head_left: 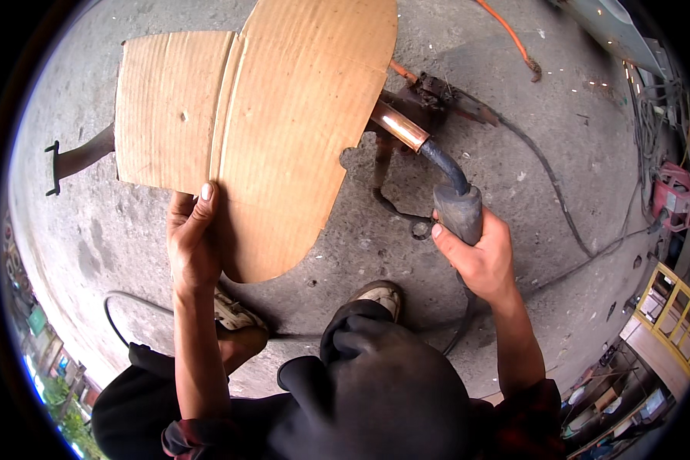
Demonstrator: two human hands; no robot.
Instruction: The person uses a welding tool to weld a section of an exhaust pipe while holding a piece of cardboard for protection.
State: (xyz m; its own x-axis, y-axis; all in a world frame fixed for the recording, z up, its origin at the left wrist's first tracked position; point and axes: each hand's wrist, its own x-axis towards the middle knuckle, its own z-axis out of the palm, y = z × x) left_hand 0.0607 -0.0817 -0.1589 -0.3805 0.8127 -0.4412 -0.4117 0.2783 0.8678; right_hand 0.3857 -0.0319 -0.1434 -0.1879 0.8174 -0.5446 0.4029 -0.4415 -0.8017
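My left hand (193,238) grips the lower edge of a creased piece of cardboard (284,146), thumb on top and fingers behind it. Wrapped round the dark handle of a welding torch (458,211), my right hand (483,257) is closed. The torch's bent neck and copper-coloured nozzle (400,126) point up and left, and the tip is hidden at the cardboard's right edge. Behind the cardboard lies a rusty metal pipe; its flanged end (84,157) sticks out on the left. Rusty metal parts (429,100) show beyond the nozzle.
Grey concrete floor surrounds my shoes (379,297). A dark cable (544,165) curves across the right side, and another trails from the torch. An orange cable (510,31) lies at the top. On the right stand a red machine (675,195) and a yellow metal frame (675,318).
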